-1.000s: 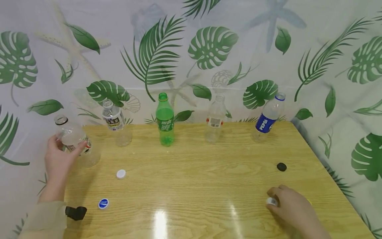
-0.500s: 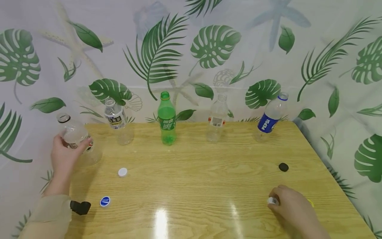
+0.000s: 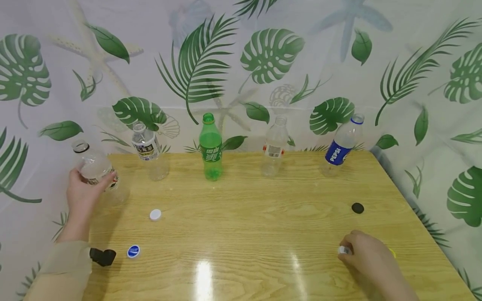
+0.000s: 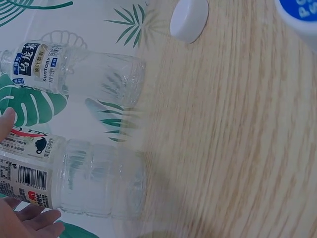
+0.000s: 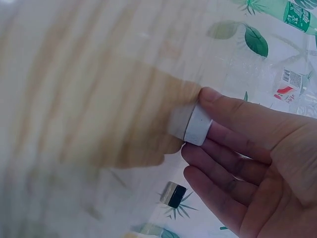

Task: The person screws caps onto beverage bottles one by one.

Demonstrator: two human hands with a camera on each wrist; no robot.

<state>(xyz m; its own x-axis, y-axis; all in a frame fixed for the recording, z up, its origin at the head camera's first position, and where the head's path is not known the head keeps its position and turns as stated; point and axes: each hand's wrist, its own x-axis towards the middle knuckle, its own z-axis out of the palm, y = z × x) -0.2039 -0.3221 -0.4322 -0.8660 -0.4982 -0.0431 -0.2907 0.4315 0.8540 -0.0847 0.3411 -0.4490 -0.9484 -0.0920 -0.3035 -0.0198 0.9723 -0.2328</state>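
In the head view my left hand (image 3: pixel 84 190) grips a clear, capless plastic bottle (image 3: pixel 94 164) at the table's left end, thumb on one side. The left wrist view shows the labelled body of this bottle (image 4: pixel 94 176) standing on the wood, with fingers curled by its label. On the right side of the table, my right hand (image 3: pixel 369 255) pinches a white bottle cap (image 3: pixel 344 250) between thumb and fingers. Seen from the right wrist, that cap (image 5: pixel 199 124) is at or just over the tabletop; contact cannot be told. A yellow cap (image 3: pixel 393 252) is mostly hidden behind the right hand.
Along the back stand an oolong tea bottle (image 3: pixel 146 150), a green bottle (image 3: pixel 211 146), a clear bottle (image 3: pixel 273 151) and a Pepsi bottle (image 3: pixel 337 154), all uncapped. A white cap (image 3: pixel 155 215), blue cap (image 3: pixel 133 251) and black cap (image 3: pixel 357 207) lie on the table (image 3: pixel 244 221).
The head view has shifted slightly. Both hands keep their holds on the bottle and the white cap, with hardly any movement.
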